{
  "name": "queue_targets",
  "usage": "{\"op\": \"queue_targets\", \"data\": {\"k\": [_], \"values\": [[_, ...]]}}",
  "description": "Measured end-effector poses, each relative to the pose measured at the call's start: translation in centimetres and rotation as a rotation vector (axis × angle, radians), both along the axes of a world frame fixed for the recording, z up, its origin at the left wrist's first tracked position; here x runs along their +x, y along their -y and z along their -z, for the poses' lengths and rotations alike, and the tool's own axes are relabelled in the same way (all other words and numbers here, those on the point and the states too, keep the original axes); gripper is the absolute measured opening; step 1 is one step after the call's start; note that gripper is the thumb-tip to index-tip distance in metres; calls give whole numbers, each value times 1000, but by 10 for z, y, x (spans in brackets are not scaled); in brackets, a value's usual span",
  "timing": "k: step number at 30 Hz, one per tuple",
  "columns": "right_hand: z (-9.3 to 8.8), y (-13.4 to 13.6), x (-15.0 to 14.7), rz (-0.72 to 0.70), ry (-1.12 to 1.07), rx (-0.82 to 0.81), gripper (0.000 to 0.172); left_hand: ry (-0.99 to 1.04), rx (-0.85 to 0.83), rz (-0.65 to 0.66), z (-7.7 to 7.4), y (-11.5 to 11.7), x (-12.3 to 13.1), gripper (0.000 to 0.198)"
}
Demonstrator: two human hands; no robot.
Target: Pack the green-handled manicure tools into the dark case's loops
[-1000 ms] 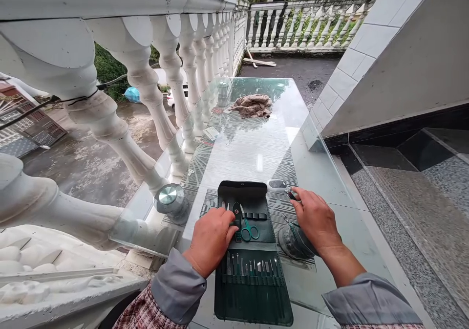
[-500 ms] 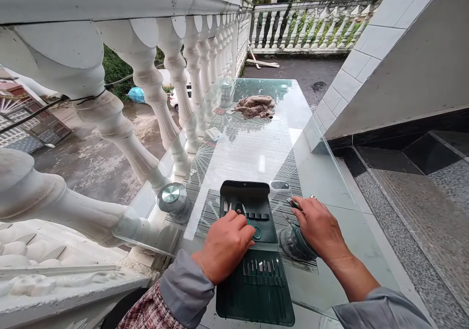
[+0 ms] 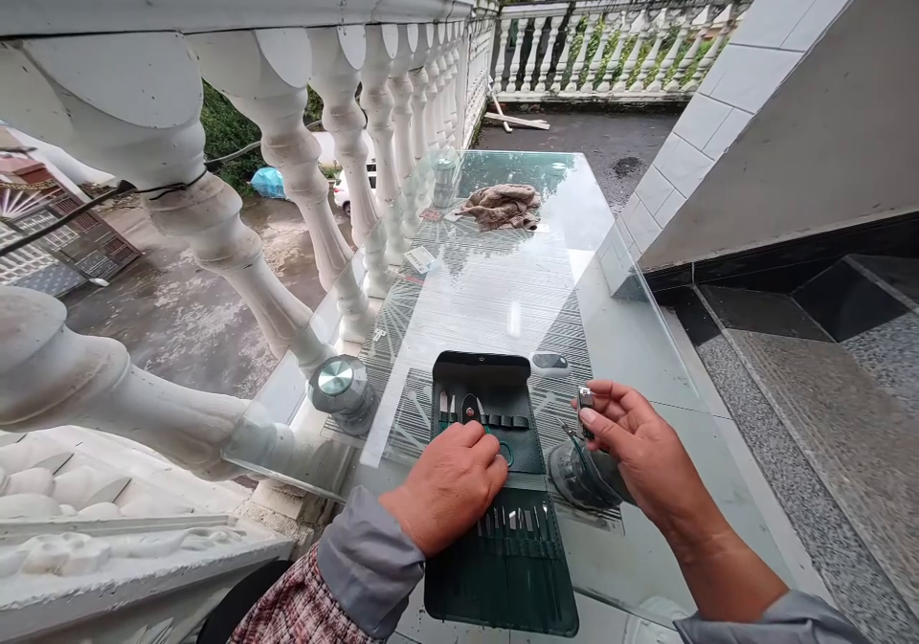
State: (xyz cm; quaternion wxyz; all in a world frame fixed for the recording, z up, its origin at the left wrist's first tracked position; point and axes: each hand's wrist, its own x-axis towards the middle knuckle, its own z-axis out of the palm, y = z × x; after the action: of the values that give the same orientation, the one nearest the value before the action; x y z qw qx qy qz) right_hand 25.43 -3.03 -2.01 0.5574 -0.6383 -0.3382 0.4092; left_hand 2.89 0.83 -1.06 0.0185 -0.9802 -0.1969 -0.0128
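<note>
A dark green manicure case (image 3: 503, 587) lies unfolded on the glass table, with several slim metal tools (image 3: 517, 521) in its lower loops. Green-handled scissors (image 3: 506, 453) sit in the upper half, partly covered by my left hand (image 3: 456, 486). That hand is closed over the case, its fingertips curled down by the scissors; what they grip is hidden. Pinched between thumb and fingers of my right hand (image 3: 636, 438) is a small metal nail clipper (image 3: 585, 400), held up right of the case. A pointed tool with green handles (image 3: 572, 438) lies below that hand.
A crumpled brown cloth (image 3: 503, 206) lies toward the far end of the glass tabletop (image 3: 495, 290). Near the case is a small dark oval object (image 3: 549, 361). Round-capped table supports (image 3: 337, 376) show at the left. White balusters (image 3: 222, 233) line the left side; steps (image 3: 825, 376) are at right.
My right hand has turned and lifted slightly, bringing the nail clipper upright and more into view. My left hand has shifted only slightly on the case.
</note>
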Motion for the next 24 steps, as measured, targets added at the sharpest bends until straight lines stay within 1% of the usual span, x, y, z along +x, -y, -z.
{"op": "queue_targets", "data": {"k": [2, 3, 6, 9, 11, 14, 20, 22, 24], "values": [[-5, 5, -6, -40, -86, 13, 56, 3, 3, 3, 0, 0, 0, 15], [-7, 8, -9, -61, -103, 9, 55, 5, 5, 2, 0, 0, 0, 15], [-8, 14, -13, -76, -97, -13, 45, 13, 7, 0, 0, 0, 0, 15], [-8, 19, -13, -91, -93, -15, 40, 10, 4, -1, 1, 0, 0, 14], [-9, 21, -11, -89, -128, 4, 38, 4, 3, -1, 1, 0, 0, 14], [-13, 24, -2, -11, -203, 46, 36, 1, 0, -4, 1, 0, 0, 14], [-21, 28, 32, 265, -267, 170, 32, 7, 3, -26, 0, 1, 1, 11], [-21, 29, 39, 318, -258, 181, 33, 12, 6, -27, 0, 1, 1, 11], [-17, 31, 40, 321, -235, 173, 33, 13, 11, -27, 1, 0, 2, 11]]}}
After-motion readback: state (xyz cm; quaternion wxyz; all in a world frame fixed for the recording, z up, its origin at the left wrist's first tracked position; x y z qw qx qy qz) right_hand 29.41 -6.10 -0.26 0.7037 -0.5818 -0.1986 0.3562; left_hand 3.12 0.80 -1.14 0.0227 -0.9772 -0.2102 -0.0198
